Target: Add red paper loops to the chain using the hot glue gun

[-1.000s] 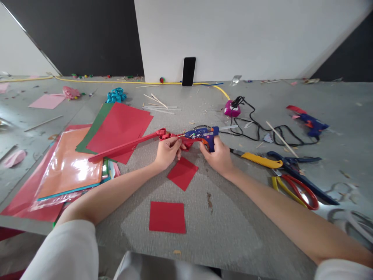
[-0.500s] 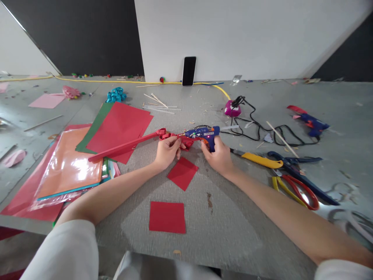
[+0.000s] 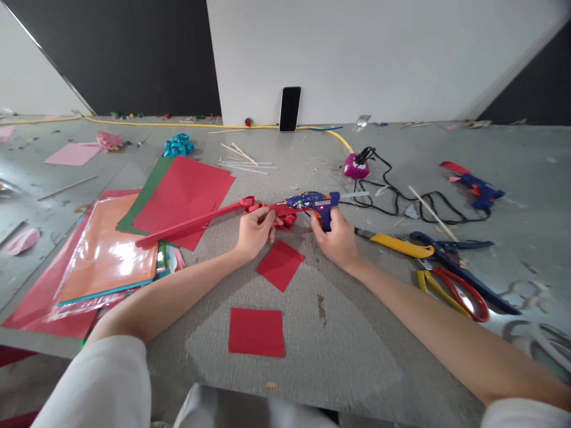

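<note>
the right hand (image 3: 336,238) grips the handle of a blue glue gun (image 3: 317,205), its fingers wrapped narrow around it, near the middle of the grey surface (image 3: 357,345). the gun lies roughly level, its nozzle pointing toward the left hand, a clear glue stick jutting out of its back end toward the right edge. the left hand (image 3: 255,230) has its fingers closed on a red folded paper piece (image 3: 281,217), which sits touching the gun's tip. from that piece a long red paper strip (image 3: 191,223) runs out toward the left edge, crossing over a red sheet (image 3: 182,193) laid on a green sheet (image 3: 145,196).

just nearer the front edge than the hands lies a red paper square (image 3: 280,264), turned on its corner, and another red paper square (image 3: 256,331) lies flat close to the front edge. toward the left edge is a stack of coloured sheets in clear wrap (image 3: 104,255). right of the right hand lie a yellow-handled cutter (image 3: 395,244), blue scissors (image 3: 450,252) and red-and-yellow scissors (image 3: 450,288). further toward the back right sit a second glue gun (image 3: 475,189), a tangle of black cord (image 3: 401,193) and a pink object (image 3: 354,168). a phone (image 3: 289,109) leans upright against the white wall at the back edge.
</note>
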Tool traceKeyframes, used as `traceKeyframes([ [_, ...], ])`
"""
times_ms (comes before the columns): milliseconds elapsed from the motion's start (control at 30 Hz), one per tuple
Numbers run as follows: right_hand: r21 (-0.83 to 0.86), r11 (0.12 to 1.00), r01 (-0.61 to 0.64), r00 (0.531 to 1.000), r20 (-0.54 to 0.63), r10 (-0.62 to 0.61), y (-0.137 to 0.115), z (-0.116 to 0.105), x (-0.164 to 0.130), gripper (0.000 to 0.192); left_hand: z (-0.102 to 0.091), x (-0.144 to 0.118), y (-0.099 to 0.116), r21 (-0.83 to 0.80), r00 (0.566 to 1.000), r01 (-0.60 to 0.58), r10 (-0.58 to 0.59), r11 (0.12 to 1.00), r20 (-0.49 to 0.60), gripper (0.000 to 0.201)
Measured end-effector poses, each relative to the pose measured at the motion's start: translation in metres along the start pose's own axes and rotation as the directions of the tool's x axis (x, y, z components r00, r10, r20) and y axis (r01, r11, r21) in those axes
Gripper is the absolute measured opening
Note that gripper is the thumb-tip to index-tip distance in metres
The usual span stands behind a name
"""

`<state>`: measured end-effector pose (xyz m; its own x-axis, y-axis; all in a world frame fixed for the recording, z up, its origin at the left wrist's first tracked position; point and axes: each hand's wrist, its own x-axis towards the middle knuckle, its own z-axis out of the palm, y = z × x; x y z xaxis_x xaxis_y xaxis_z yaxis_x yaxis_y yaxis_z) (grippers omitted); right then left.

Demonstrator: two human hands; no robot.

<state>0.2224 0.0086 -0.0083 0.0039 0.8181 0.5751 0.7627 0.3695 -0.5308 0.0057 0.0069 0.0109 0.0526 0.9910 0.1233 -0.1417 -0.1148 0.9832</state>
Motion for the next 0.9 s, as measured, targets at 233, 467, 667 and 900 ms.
traceKeyframes([
  [233,0.009,1.0,-0.012,1.0,-0.016,0.012,-0.0014,-0.0013,0.0017,0.021,-0.0007,-0.0007,0.0016,0.022,1.0,-0.013,0.014,1.0,-0.004,0.043],
  [467,0.03,0.999,-0.015,1.0,-0.015,0.016,-0.0006,-0.0027,0.0024,0.02,-0.0002,-0.0014,0.0037,0.033,0.999,-0.025,0.026,0.999,-0.021,0.044],
  [667,0.053,0.998,-0.03,0.999,-0.009,0.031,-0.0011,-0.0044,0.0033,0.02,0.0003,-0.002,0.0046,0.024,0.998,-0.038,0.039,0.999,-0.039,0.043],
  [900,0.04,0.998,-0.04,0.998,-0.037,0.041,0.0003,-0.0053,0.0038,0.021,0.0,-0.0027,0.0065,0.029,0.997,-0.054,0.056,0.998,-0.058,0.045],
])
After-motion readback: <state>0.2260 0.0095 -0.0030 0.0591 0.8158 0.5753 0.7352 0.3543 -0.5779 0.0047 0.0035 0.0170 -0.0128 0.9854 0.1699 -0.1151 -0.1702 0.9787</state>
